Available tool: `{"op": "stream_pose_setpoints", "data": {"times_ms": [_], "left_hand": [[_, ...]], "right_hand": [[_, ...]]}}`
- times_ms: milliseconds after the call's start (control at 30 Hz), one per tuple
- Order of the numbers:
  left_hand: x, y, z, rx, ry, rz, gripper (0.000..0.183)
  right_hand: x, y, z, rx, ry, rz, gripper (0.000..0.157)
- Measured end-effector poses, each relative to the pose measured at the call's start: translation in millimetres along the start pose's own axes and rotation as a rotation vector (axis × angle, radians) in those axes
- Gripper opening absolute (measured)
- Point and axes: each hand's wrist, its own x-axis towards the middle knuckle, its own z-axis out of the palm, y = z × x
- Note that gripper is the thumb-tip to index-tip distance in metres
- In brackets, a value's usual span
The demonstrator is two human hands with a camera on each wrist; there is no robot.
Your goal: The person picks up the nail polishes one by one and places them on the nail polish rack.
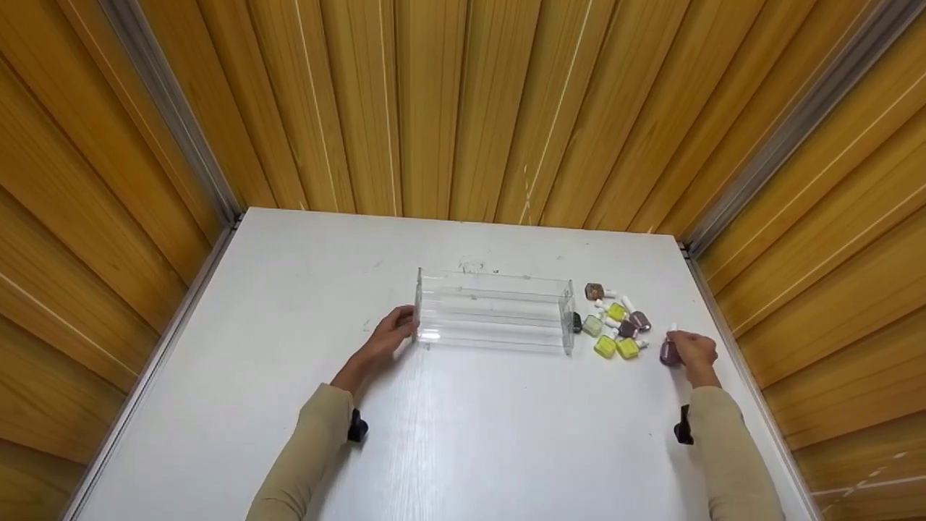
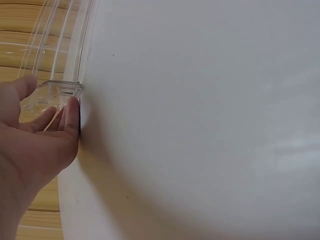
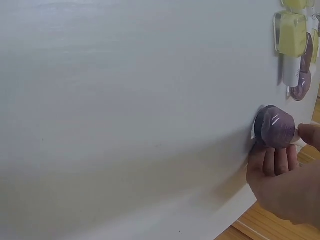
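A clear acrylic rack (image 1: 492,312) with stepped tiers lies on the white table. At its left end my left hand (image 1: 393,333) touches the side panel, fingers loosely bent; the left wrist view shows the hand (image 2: 42,135) against the rack's end (image 2: 65,86). On the right, my right hand (image 1: 696,349) pinches a purple nail polish bottle (image 1: 669,353) by its white cap. That bottle (image 3: 277,127) also shows in the right wrist view, close to the table, its cap mostly covered by the fingers.
Right of the rack lies a cluster of nail polish bottles: yellow ones (image 1: 605,346), a pale green one (image 1: 592,325), a brown one (image 1: 595,291) and purple ones (image 1: 640,320). A black item (image 1: 576,323) sits at the rack's right end. Wood-patterned walls (image 1: 463,108) surround the table (image 1: 506,434).
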Motion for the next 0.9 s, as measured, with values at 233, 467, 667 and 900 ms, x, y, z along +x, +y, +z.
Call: {"op": "stream_pose_setpoints", "data": {"times_ms": [233,467,667,900], "left_hand": [[8.1,4.4,7.9,0.033,0.081,-0.005,0.061],[12.0,1.7,11.9,0.003,0.117,0.036,0.056],[13.3,2.1,5.2,-0.098,0.11,0.001,0.051],[21.3,5.0,-1.3,-0.124,0.088,-0.035,0.059]], "right_hand": [[1,-4,-6.0,0.188,-0.026,-0.05,0.057],[-7,-17,-5.6,0.288,-0.049,-0.13,0.054],[-13,-39,-0.6,0.37,-0.067,-0.212,0.036],[-24,-69,14.3,0.303,-0.109,-0.288,0.046]]}}
